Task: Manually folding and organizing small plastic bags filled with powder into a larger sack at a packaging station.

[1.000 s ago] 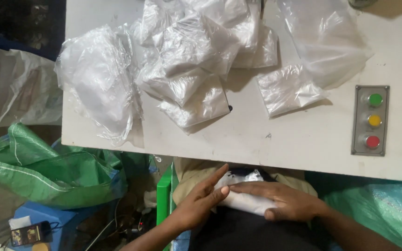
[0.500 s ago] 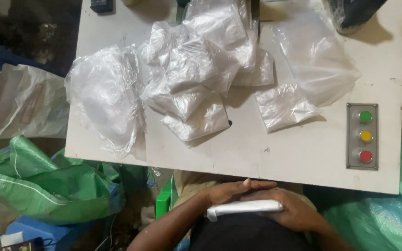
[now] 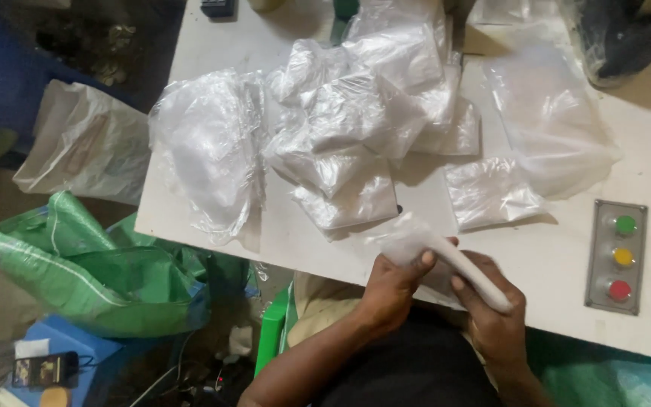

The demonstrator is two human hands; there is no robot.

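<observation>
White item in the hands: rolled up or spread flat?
Rolled. The white item forms a narrow tube across both hands, left hand gripping one end, right hand the other, over the table edge.

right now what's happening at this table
A person seated at a white table holds a rolled white packet in both hands: the left hand grips its upper end, the right hand wraps the lower end. It sits at the table's near edge. A pile of clear plastic bags covers the tabletop beyond. A panel with green, yellow and red buttons is set into the table at right. A green sack lies on the floor at left.
</observation>
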